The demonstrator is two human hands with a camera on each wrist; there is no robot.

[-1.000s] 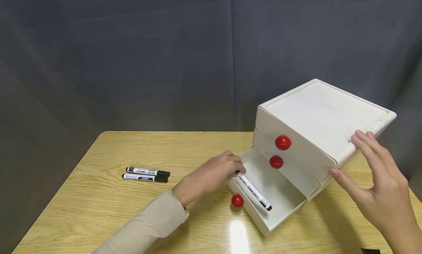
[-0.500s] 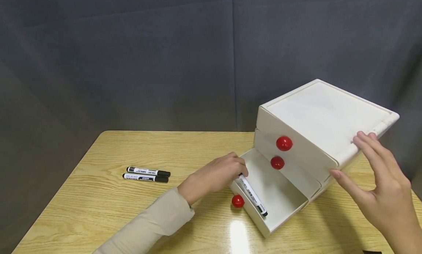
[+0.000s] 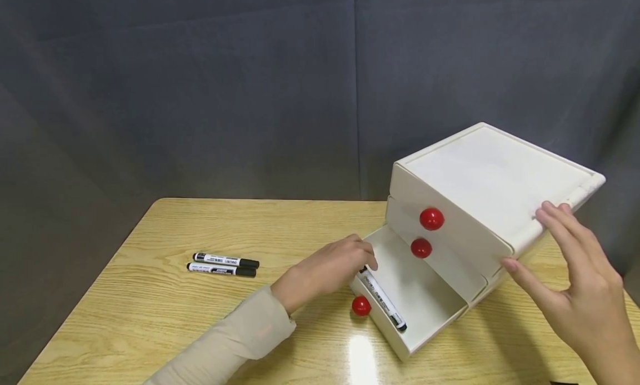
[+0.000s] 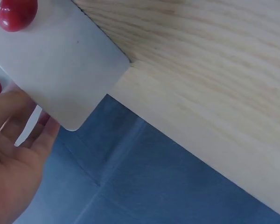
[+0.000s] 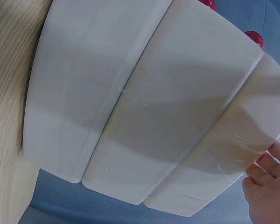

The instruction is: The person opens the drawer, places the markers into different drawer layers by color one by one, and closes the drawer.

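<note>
A white three-drawer box [image 3: 500, 179] with red knobs stands at the right in the head view. Its bottom drawer [image 3: 425, 296] is pulled out. Along that drawer's front wall lies a black-and-white marker [image 3: 382, 299]. My left hand [image 3: 332, 268] is at the drawer's far front corner, its loosely bent fingers over the marker's upper end. In the left wrist view the left hand [image 4: 16, 149] is beside the drawer front [image 4: 70, 70], which hides part of its fingers. My right hand [image 3: 580, 279] touches the box's top right edge with spread, fairly straight fingers.
Two more markers [image 3: 222, 264] lie side by side on the wooden table [image 3: 150, 318] at the left. A dark cloth [image 3: 250, 96] hangs behind the table. A small dark object [image 3: 562, 383] shows at the bottom right edge.
The marker has come down against the drawer's front wall, and its upper end shows more below the left fingers. My left hand has shifted slightly right; the right hand stays at the box.
</note>
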